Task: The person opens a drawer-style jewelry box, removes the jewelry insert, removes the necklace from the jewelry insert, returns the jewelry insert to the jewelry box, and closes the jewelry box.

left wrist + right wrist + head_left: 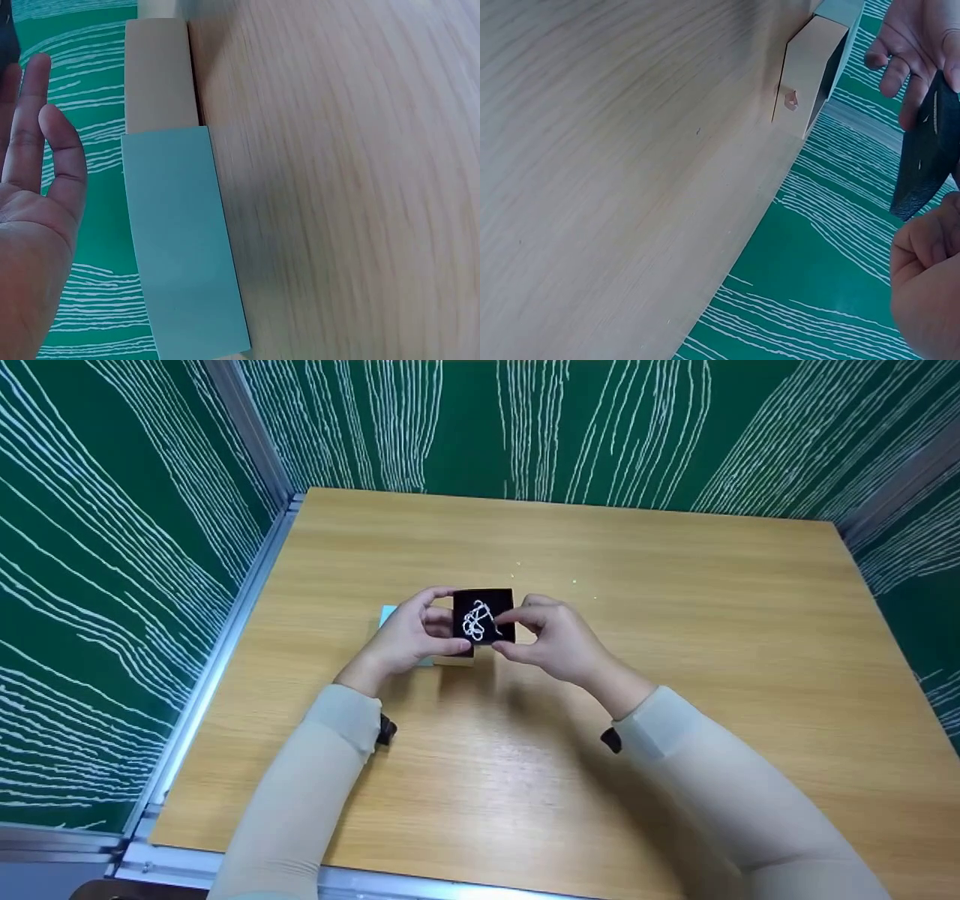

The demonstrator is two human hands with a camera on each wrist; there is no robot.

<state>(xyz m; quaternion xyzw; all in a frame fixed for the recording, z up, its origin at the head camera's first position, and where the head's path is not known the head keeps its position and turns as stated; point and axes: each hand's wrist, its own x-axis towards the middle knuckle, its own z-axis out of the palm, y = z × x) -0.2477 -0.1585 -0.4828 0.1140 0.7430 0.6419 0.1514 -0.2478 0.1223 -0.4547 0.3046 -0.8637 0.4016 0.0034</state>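
Note:
In the head view a thin square black jewelry pad (505,601) is held up over the table, with a silvery chain (474,624) bunched on its face. My left hand (405,634) grips the pad's left side, thumb at the lower edge. From the right, my right hand (562,643) pinches the pad, index fingertip on its face by the chain's loose end and thumb at the bottom edge. The right wrist view shows the pad (922,169) nearly edge-on between both hands. Partly hidden below the left hand is a beige drawer box (455,661) in a light teal sleeve (388,613).
The left wrist view shows the teal sleeve (184,240) with the beige drawer (159,75) pulled partway out. A small tab (791,100) is on the drawer's front. Tiny pale specks (574,581) dot the wooden table (712,607). Green panels with white lines (465,427) enclose it.

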